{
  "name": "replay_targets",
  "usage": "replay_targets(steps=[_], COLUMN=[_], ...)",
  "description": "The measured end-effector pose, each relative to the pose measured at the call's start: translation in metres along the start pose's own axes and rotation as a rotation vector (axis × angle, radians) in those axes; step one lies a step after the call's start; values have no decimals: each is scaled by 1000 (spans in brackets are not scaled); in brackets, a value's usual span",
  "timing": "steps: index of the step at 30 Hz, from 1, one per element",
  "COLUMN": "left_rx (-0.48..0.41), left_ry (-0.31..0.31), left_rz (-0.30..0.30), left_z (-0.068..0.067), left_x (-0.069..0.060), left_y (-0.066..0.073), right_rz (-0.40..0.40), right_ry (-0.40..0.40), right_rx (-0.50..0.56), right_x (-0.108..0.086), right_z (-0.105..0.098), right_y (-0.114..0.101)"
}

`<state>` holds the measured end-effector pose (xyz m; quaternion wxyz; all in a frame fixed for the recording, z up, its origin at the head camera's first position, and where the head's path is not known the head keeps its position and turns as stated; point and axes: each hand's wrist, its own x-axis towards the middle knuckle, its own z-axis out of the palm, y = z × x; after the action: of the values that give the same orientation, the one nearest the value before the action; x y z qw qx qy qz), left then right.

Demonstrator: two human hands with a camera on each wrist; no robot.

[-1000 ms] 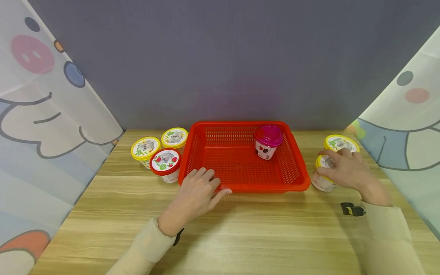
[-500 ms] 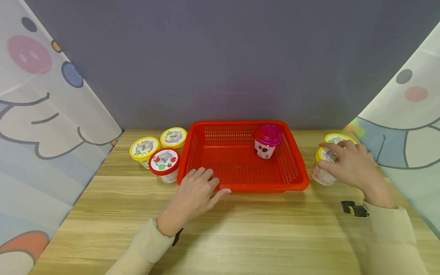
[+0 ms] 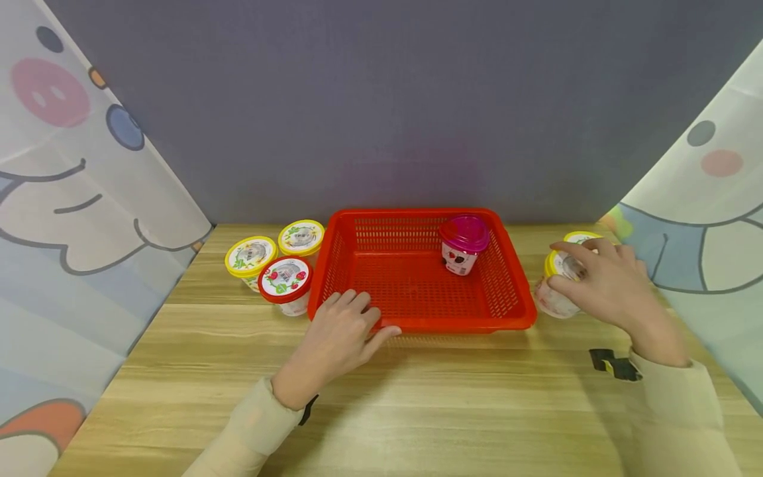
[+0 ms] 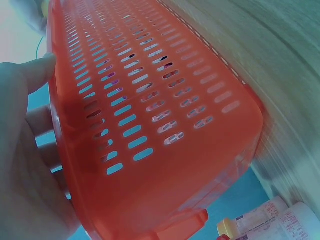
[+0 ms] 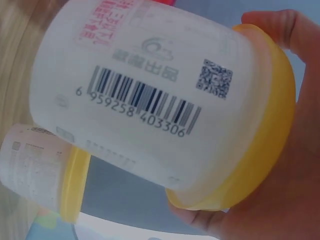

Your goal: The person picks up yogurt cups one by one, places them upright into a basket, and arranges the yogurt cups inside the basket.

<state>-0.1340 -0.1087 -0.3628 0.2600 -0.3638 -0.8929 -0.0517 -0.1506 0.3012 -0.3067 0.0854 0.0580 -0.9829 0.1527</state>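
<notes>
The yellow-lidded cup (image 3: pixel 554 301) is just right of the red basket (image 3: pixel 417 326), its lid pinched between the right hand's (image 3: pixel 614 288) curved thumb and fingers. Looks like the pick-up step; can't tell if it's off the table (image 3: pixel 453 411) tbh. Next move probably calls for clearing the basket's right rim. Left hand (image 3: pixel 336 341) has its fingers curled over the near rim. Pink-lidded cup (image 3: pixel 460 255) hogs the far right, so there's open floor left and front.

Gripping the near rim of the red basket (image 3: pixel 453 324) with the left hand (image 3: pixel 342 331); to the basket's right, pinching with thumb and curled fingers of the right hand (image 3: pixel 614 285), with forearms (image 3: pixel 253 414) slanting inward.
</notes>
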Motion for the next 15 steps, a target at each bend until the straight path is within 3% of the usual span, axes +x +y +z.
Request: replay_targets(steps=[15], left_rx=[-4], left_ry=[-2], left_rz=[-4], left_z=[0], left_x=[0], left_y=[0], right_rz=[-35], right_ry=[47], right_rx=[-26], right_x=[8], right_z=[-30], right_y=[-20])
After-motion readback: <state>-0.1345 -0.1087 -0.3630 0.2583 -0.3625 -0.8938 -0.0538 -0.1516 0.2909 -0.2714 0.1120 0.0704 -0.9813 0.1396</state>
